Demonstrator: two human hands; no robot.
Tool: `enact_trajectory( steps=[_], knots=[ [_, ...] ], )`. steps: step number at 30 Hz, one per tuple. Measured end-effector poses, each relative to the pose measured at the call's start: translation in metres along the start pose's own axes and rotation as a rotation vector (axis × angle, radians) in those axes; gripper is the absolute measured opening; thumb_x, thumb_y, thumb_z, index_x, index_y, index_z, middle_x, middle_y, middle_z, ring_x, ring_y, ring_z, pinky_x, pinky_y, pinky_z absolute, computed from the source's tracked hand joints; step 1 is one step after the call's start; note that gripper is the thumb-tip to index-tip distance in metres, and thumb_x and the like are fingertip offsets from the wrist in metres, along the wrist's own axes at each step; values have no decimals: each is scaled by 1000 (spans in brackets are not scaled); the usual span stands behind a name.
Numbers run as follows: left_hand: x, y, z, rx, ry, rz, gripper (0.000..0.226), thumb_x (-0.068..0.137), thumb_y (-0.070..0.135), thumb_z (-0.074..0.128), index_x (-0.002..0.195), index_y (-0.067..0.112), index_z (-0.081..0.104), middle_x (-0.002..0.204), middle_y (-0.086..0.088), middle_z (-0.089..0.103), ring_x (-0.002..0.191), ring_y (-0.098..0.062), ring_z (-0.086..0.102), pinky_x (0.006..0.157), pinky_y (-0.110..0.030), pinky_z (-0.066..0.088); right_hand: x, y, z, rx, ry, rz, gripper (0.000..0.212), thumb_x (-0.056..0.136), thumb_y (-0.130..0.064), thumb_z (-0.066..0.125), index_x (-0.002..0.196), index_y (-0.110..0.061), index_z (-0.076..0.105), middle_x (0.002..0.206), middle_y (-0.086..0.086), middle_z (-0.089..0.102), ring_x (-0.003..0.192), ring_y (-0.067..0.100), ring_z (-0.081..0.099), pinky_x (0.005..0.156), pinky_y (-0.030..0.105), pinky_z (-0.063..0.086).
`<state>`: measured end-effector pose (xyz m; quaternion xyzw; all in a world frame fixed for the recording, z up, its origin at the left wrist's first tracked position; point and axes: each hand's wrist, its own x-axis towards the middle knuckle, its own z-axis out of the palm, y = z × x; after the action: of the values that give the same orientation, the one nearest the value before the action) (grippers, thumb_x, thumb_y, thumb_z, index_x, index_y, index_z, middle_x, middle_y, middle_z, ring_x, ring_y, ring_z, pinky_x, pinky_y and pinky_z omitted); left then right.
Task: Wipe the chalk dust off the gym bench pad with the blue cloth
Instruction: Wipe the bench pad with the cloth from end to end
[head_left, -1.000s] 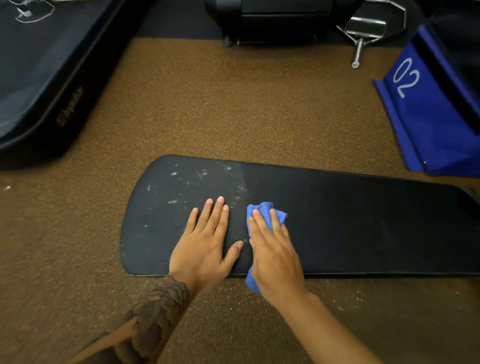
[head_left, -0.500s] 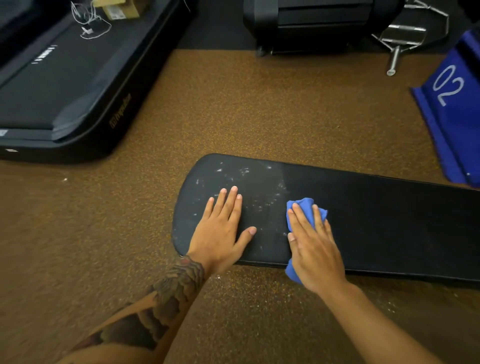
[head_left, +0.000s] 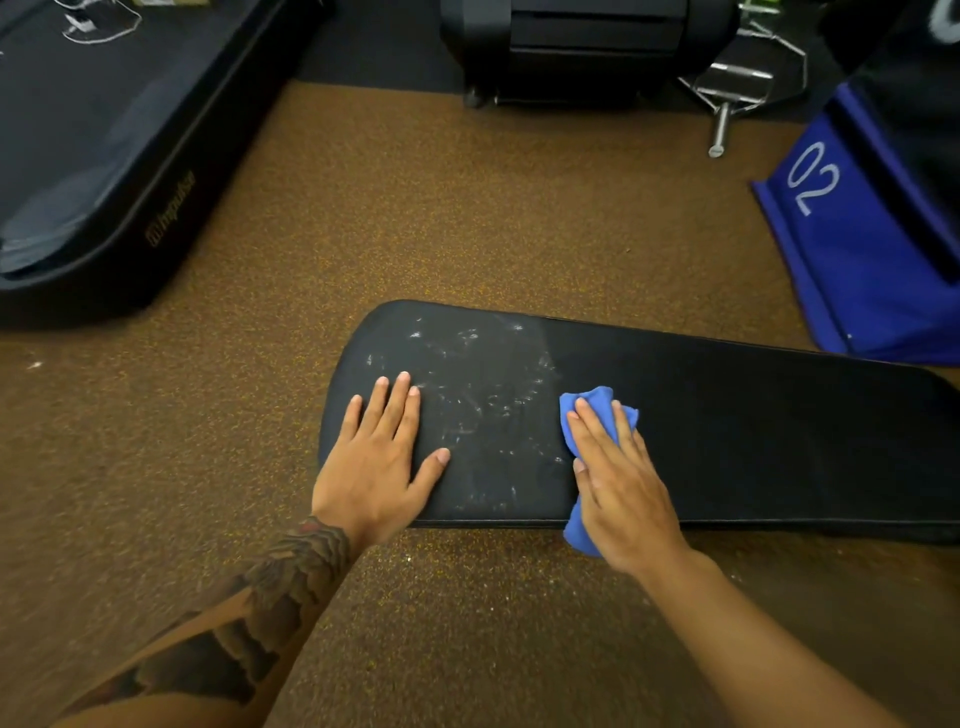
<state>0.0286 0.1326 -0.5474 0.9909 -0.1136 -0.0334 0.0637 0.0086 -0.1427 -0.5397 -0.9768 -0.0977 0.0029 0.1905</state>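
Nearest the camera, under the right hand (head_left: 621, 488), the blue cloth (head_left: 589, 402) is lying bunched on the bench pad (head_left: 753, 441), with its tail hanging over the near edge toward the floor (head_left: 415, 223). The right fingers (head_left: 592, 431) are lying straight and close together on top of it, pressing it down rather than gripping it. To the left of those fingers, toward the pad's rounded end, the left hand (head_left: 376, 467) is resting palm down, its fingers (head_left: 395, 410) straight and slightly spread, holding nothing and steadying the pad. Between the two sets of fingers, and beyond the left fingertips, the chalk dust (head_left: 483, 395) is streaking the surface, while the stretch to the right of the right fingers is looking clean. As I judge it, the wadded cloth may be smearing powder rather than lifting it. A stroke toward the left fingers would be pushing dust under that palm, which is itself covering a dusty patch, and the loose tail could be dragging chalk onto the floor. Well beyond all the fingertips, a blue box marked 02 (head_left: 852, 249) and a black machine (head_left: 104, 130) are standing on the floor. Compared with a second ago, the left hand is sitting closer to the rounded end and the gap between the hands is showing wider. The cloth is staying at the border of the dusty zone.
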Motion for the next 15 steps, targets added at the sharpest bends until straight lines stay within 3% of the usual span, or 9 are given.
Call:
enact_trajectory(
  steps=[6,15],
  knots=[
    [0,-1,3,-3,16,6,84,96,66,9,157,8,13,165,-7,4,152,-23,-3,123,-45,2,0,-1,5,32,43,44,51,95,-17,29,146,-15,30,154,-3,26,145,22,7,114,48,23],
    [-1,1,2,0,18,-10,83,96,65,11,157,10,10,165,-4,-1,152,-22,-5,123,-43,-1,-1,-2,3,31,48,23,52,94,-6,40,145,-13,33,153,-2,28,145,25,9,117,45,16]
  ],
)
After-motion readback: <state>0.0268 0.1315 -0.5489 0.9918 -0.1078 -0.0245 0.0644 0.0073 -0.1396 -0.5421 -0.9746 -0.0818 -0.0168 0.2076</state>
